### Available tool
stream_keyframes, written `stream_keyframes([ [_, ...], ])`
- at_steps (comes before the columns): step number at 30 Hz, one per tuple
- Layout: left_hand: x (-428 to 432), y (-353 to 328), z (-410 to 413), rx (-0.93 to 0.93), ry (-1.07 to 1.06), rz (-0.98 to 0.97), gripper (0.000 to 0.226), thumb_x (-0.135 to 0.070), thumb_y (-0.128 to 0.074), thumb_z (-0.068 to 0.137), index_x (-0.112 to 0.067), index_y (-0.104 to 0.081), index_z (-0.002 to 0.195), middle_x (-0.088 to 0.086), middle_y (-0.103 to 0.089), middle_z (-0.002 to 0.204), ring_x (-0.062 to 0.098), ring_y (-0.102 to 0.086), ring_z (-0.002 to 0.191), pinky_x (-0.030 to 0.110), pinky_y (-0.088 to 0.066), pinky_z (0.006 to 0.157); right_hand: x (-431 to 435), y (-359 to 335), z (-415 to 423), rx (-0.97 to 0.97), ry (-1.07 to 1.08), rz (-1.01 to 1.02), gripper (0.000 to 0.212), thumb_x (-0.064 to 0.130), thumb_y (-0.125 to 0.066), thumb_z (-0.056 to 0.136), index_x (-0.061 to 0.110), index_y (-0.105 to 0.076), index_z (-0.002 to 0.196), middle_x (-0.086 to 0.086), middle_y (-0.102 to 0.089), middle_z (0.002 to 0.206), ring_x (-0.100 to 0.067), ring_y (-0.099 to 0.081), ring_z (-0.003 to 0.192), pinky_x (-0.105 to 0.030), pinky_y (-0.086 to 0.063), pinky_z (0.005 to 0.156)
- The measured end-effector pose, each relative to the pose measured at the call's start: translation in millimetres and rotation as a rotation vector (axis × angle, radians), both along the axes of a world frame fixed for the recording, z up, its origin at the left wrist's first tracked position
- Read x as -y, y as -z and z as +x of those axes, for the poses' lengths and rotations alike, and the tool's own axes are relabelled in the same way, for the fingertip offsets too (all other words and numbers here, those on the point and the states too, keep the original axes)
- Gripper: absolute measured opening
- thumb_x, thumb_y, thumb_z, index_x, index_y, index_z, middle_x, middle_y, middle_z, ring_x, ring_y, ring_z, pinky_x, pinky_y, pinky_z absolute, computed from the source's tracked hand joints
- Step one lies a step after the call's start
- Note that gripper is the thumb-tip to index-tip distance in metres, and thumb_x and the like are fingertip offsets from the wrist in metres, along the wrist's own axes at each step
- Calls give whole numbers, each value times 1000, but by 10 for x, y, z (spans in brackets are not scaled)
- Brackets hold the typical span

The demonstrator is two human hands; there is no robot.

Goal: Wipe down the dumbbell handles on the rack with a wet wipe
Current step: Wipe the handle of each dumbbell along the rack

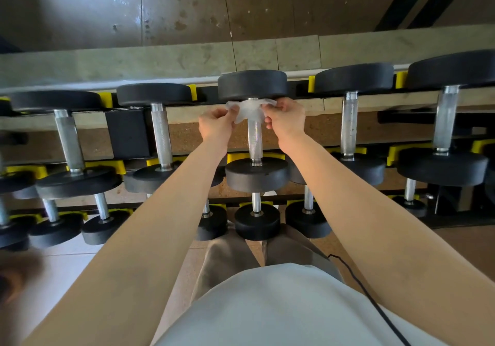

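- The fingertips [232,110] of the left hand [217,124] are curled and pinch the left edge of the wet wipe [247,111]. The fingertips [271,110] of the right hand [285,119] pinch its right edge the same way. Neither hand holds anything else.
- The two hands sit level with each other, one on each side of the bar, with the wipe stretched between them.
- The wipe drapes over the knurled dumbbell handle [255,139], hard up against the far head [253,84]. From there the steel is bare down to the near head [257,174].
- The step in hand looks like seating the wipe before the stroke. It will go best if both edges are tucked under, so the cloth wraps the whole bar rather than only its top.
- Even tension on both sides should keep the wipe from bunching or snagging on the knurling. A slight twist during the draw towards the near head would work it into the grooves.
- The near head rests in a yellow cradle [277,156] on the top tier of the rack [127,134]. Pulling along the bar rather than across it should keep the weight from rolling.
- Neighbouring handles [160,136] lie well apart on either side, and I cannot tell whether they have been wiped.
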State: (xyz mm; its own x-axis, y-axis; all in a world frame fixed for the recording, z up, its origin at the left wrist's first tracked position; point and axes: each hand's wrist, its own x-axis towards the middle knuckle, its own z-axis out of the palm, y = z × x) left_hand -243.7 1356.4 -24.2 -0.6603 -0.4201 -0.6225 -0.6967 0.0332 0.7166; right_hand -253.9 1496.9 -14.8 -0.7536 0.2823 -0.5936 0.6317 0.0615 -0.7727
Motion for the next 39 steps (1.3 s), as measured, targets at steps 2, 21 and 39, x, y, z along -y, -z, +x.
stream_keyframes([
  [2, -32, -64, 23, -61, 112, 82, 15, -31, -76, 89, -19, -70, 82, 0, -69, 78, 13, -63, 73, 32, -57, 82, -133, 51, 20, 35, 82, 39, 7, 18, -70, 91, 16, -65, 95, -8, -69, 84, -9, -62, 63, -18, -51, 54],
  [21, 261, 96, 377, 142, 334, -184, 26, -32, -70, 94, -11, -72, 108, 7, -72, 103, 23, -69, 94, 34, -58, 86, -193, 4, 478, 47, -506, 188, 10, 23, -72, 89, 19, -67, 97, 2, -68, 95, -10, -64, 87, -24, -52, 77],
  [39, 233, -18, 423, 197, 974, -158, 37, -31, -76, 88, -17, -70, 122, 2, -67, 116, 18, -62, 99, 29, -49, 80, -378, -57, 580, 293, -695, 677, 24, 27, -72, 88, 21, -58, 69, -3, -65, 83, -19, -63, 82, -30, -52, 73],
])
